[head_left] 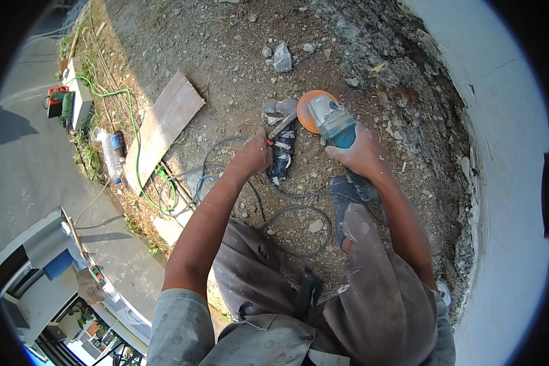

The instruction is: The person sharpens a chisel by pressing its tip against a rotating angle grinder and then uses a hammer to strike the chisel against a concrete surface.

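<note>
My left hand (253, 154) is closed around the near end of a narrow flat metal bar (283, 124), with a bit of red showing by the fingers. The bar's far end reaches to the edge of an orange disc (311, 110) on an angle grinder (333, 124). My right hand (363, 152) grips the grinder's blue-green body from the right. Below the bar lies a black, white-scuffed object (282, 155), with a grey lump (279, 108) at its top. A dark cable (296, 210) loops over the ground between my hands and legs.
A wooden board (168, 125) lies to the left, with a green cord (134, 140) along it. Beyond are plastic bottles (110, 155) and a green power tool (64, 105). Stones (282, 58) lie ahead. A white wall (500, 122) rises on the right.
</note>
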A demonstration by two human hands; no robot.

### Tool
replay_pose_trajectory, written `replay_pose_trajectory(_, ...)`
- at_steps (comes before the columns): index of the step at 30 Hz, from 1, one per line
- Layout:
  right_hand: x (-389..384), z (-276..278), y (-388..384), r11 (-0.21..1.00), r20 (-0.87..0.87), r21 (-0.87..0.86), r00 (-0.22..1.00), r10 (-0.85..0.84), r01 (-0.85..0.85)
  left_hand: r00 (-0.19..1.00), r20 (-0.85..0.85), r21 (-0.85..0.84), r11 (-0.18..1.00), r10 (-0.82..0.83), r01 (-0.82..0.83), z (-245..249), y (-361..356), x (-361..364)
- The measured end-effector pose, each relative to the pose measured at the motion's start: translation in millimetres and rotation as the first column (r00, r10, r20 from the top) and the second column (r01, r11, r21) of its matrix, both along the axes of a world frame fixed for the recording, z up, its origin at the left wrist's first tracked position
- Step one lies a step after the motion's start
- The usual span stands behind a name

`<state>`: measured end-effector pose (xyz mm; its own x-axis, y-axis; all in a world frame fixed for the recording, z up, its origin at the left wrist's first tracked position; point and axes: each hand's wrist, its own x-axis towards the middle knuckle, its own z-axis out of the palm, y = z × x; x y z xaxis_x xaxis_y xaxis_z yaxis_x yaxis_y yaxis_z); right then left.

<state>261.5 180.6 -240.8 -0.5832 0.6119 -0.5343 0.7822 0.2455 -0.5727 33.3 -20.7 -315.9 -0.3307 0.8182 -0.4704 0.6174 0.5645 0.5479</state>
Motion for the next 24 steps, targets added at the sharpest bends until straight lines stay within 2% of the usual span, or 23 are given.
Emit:
replay_pose_trajectory(5, -4, 4, -4, 0.999, 0.064, 0.052, 0.998, 0.005, -0.009, 1.000, -0.005, -0.047, 0.999, -0.003, 0.002, 10, 4, 1)
replay_pose_trajectory(7, -3, 0, -2, 1.000, 0.040, 0.012, 0.999, 0.012, -0.013, 1.000, -0.009, -0.057, 0.998, -0.001, 0.000, 13, 5, 2)
replay_pose_trajectory(16, -3, 3, -5, 0.999, 0.049, 0.030, 0.998, 0.037, -0.038, 0.999, -0.013, 0.022, 0.999, -0.037, 0.038, 7, 3, 0)
replay_pose_trajectory(24, -7, 8, -4, 1.000, 0.053, -0.002, 0.998, 0.029, -0.028, 1.000, -0.012, -0.064, 0.998, -0.007, 0.006, 4, 5, 0)
